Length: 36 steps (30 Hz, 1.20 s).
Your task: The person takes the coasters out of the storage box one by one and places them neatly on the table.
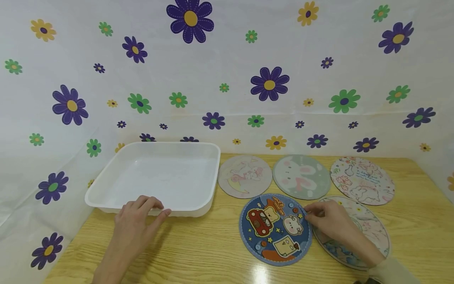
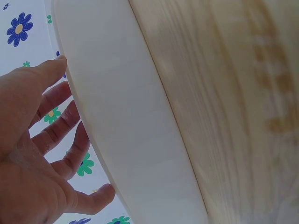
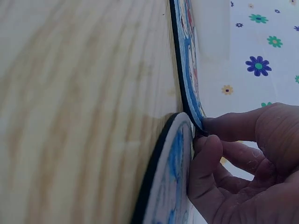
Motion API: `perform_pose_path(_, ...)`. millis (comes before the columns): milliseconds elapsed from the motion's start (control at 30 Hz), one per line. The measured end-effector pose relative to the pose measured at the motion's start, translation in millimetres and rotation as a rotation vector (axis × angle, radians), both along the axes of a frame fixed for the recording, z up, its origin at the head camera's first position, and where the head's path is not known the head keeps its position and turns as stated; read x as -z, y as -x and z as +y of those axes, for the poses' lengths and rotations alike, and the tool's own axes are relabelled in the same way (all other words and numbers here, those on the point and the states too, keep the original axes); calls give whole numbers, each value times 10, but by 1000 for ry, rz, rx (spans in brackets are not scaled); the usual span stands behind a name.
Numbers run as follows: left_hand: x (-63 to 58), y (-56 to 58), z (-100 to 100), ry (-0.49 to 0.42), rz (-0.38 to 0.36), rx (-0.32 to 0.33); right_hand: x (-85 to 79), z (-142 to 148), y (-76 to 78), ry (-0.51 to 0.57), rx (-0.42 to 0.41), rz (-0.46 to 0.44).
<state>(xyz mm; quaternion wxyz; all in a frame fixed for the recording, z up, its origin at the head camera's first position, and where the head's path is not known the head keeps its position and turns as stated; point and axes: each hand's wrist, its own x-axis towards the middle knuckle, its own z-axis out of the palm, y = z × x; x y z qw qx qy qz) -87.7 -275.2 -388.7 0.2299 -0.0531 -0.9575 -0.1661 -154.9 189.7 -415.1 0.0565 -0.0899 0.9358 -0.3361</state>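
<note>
At the right, my right hand (image 1: 330,221) pinches the right edge of a dark blue round mat (image 1: 252,244) printed with a red car and cartoon animals. In the right wrist view, thumb and index finger meet at that dark-backed edge. Below the same hand lies a pale floral round mat (image 1: 372,228), partly hidden by the hand and forearm. My left hand (image 1: 136,221) is at the near rim of a white rectangular tray (image 1: 198,209), its fingers loosely bent. In the left wrist view, the fingertips lie along the tray rim.
Behind the blue mat lie three more round mats: a pinkish one with a moon (image 1: 244,177), a grey-green rabbit one (image 1: 319,177) and a floral one with blue lettering (image 1: 379,177). A flower-printed cloth (image 1: 234,59) hangs behind the wooden table (image 1: 198,248).
</note>
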Motion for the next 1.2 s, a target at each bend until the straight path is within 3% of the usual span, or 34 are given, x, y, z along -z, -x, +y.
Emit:
perform_pose_path(367,-14,-13,6,-2,-26,-12,10,24,14,-49,16,-3)
perform_pose_path(667,-14,7,3,-2,-8,-2,-6,16,31,-55,51,-63)
perform_pose_path(933,20,37,-3,11,16,7,-12,70,3,19,45,-119)
perform_pose_path(1200,35,33,-10,17,11,6,-40,162,-129,127,38,-229)
